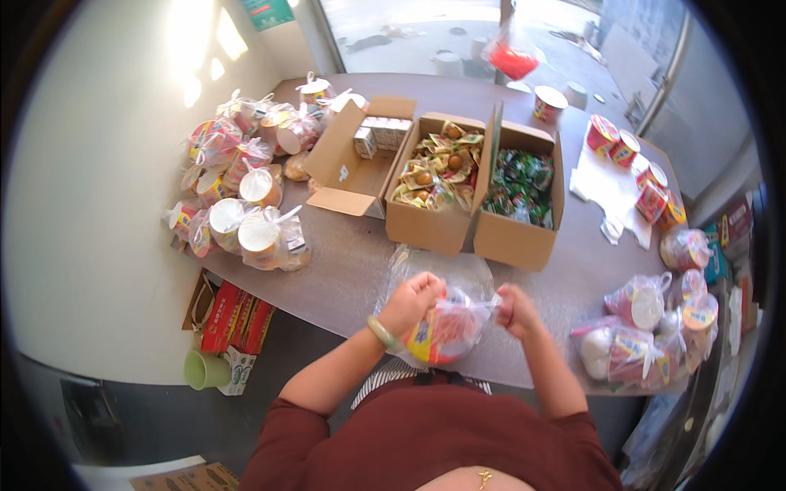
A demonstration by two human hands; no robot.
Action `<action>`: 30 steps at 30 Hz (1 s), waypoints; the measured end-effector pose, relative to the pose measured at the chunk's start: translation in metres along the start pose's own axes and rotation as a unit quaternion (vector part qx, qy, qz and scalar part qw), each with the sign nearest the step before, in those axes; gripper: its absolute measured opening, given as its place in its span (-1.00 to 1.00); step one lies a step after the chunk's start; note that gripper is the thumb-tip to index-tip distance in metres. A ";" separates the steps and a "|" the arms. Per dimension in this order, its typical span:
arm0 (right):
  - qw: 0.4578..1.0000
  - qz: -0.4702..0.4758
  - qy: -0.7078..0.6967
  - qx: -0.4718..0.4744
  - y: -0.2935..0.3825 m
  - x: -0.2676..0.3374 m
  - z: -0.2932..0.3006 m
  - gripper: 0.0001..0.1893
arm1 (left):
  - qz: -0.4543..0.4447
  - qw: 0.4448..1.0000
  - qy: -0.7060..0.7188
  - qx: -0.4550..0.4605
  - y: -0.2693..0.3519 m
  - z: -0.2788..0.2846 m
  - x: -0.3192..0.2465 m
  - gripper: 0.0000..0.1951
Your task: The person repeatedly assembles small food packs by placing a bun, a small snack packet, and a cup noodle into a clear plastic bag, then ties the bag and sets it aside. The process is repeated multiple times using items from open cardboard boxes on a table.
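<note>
At the table's front edge, a clear plastic bag (pixel 476 325) holds a red and yellow instant noodle tub (pixel 442 334) that shows through the film. My left hand (pixel 417 301), with a pale green bangle at its wrist, is closed around the gathered plastic on one side. My right hand (pixel 517 310), slightly blurred, pinches a twisted white end of the same bag, pulled out to the right. Between both hands the plastic is stretched in a line across the top of the tub. Flat behind it lies a sheet of clear plastic (pixel 402 264), partly hidden by my left hand.
Beyond my hands stand three open cardboard boxes: one with small white cartons (pixel 384 133), one with wrapped brown eggs (pixel 454 161), one with green packets (pixel 522 184). Knotted bags of tubs (pixel 261 239) crowd the left; more bags (pixel 632 350) and loose tubs (pixel 625 148) line the right.
</note>
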State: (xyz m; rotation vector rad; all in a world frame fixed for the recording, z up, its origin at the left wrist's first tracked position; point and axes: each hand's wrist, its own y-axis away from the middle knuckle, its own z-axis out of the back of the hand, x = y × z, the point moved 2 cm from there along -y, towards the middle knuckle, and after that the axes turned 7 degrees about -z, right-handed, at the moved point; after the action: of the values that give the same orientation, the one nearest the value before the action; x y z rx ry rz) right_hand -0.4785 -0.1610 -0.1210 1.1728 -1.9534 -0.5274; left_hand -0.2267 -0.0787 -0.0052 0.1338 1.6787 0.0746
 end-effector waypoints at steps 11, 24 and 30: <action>0.702 0.374 0.418 0.439 0.104 0.048 -0.252 -0.71 | -0.266 0.932 0.120 -0.214 -0.066 0.147 -0.206 -0.85; 0.617 0.367 0.617 -0.322 -0.096 -0.077 -0.143 -0.75 | -0.421 0.766 -0.231 -0.428 -0.286 0.476 -0.263 -0.94; 0.560 0.387 0.628 -0.378 -0.115 -0.135 -0.088 -0.77 | -0.176 0.884 -0.240 -0.359 -0.341 0.654 -0.177 -0.68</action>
State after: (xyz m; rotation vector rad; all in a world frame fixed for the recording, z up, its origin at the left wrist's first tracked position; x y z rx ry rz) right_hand -0.3088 -0.0957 -0.2011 -0.1151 -0.5785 0.0685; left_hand 0.4265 -0.4592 0.0525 -0.6660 1.0666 0.3540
